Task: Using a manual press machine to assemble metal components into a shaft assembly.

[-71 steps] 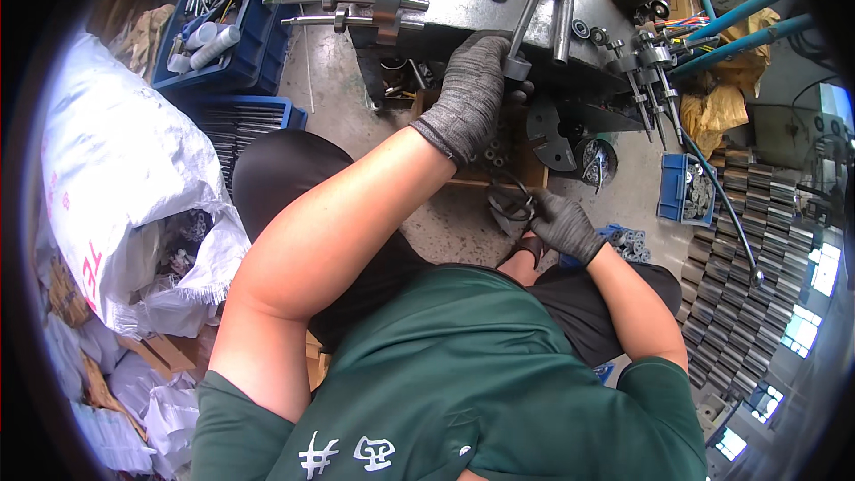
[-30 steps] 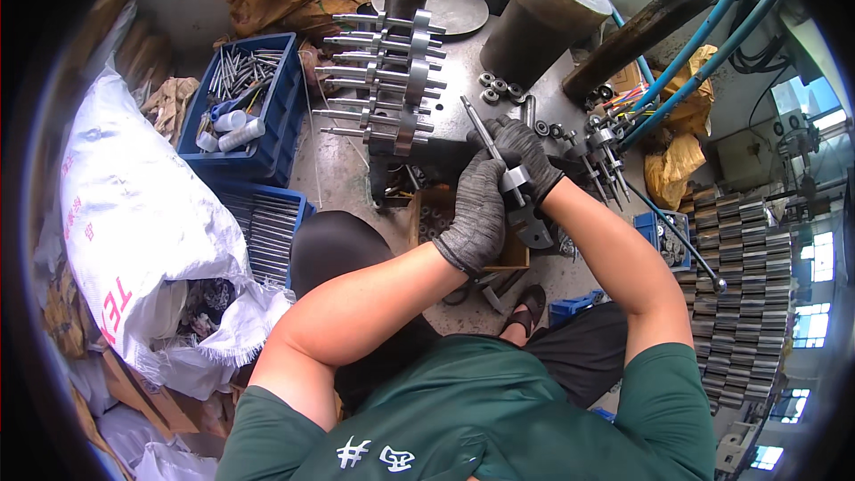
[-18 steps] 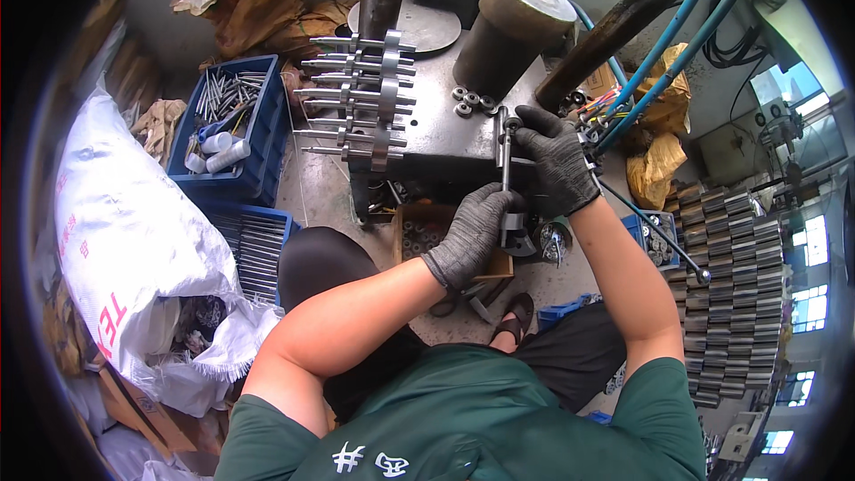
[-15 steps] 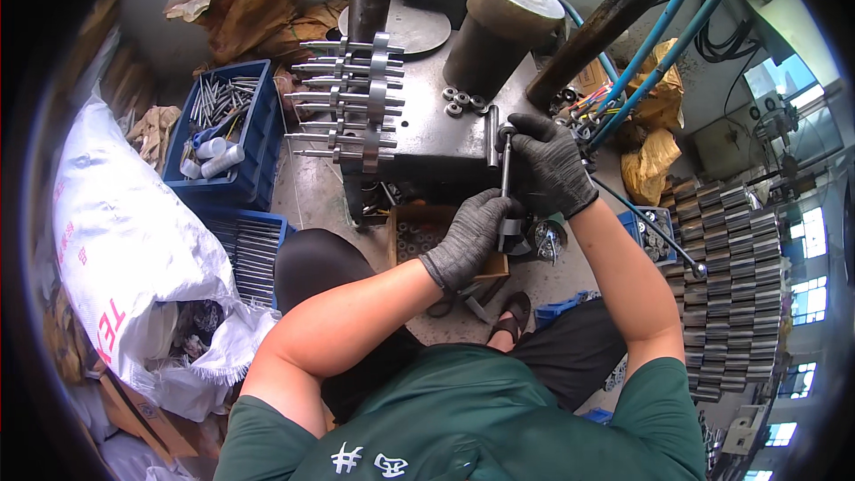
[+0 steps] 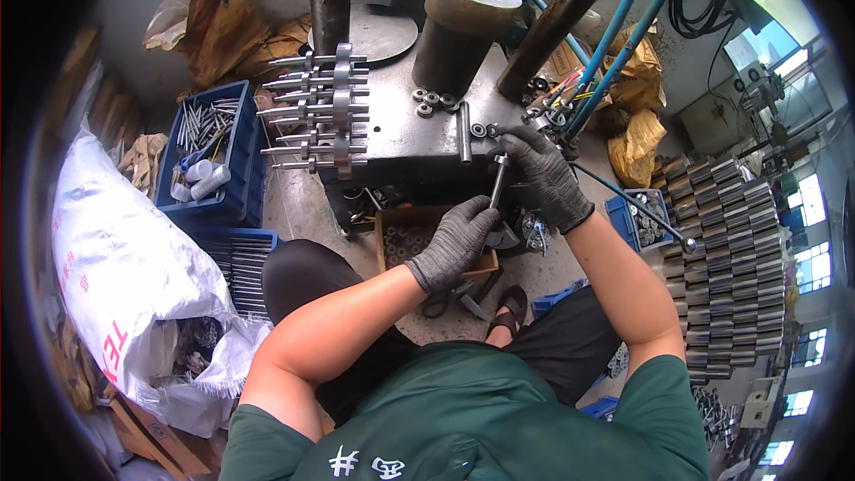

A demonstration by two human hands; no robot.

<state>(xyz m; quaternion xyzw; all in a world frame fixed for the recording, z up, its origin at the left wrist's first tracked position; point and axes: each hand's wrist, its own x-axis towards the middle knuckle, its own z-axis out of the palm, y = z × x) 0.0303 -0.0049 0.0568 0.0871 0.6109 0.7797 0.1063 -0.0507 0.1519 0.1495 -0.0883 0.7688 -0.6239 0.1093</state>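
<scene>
"What stands around you?"

"The metal bench [image 5: 401, 142] lies ahead; a thick steel cylinder [image 5: 459, 44] stands on it, with bearings [image 5: 432, 99] at its foot and a short bar [image 5: 464, 134] just beside; shafts [image 5: 341, 111] lie in a row along the left side; a dark post [image 5: 563, 22] slants up on the right, with blue hoses [image 5: 613, 31] near it; a blue bin [image 5: 245, 169] sits to my left, metal cylinders [image 5: 726, 276] are stacked to my right."

"And your hands?"

"My gloved left hand [image 5: 454, 245] is clamped on the lower part of a metal rod [image 5: 498, 183]; the rod tilts just off the bench's near edge; my right hand [image 5: 548, 178] is apart from the left, fingers bent by the rod's upper end; whether they grip it, I cannot tell."

"What is in the way?"

"My left hand covers part of a wooden box [image 5: 405, 214] of rings; my right hides the bench's near corner."

"Anything unclear?"

"The rod's lower end is lost in my glove; the space under the bench is dark; post and hoses are cut off above; what fills the mouth of the white sack [image 5: 125, 240] is hard to make out."
</scene>
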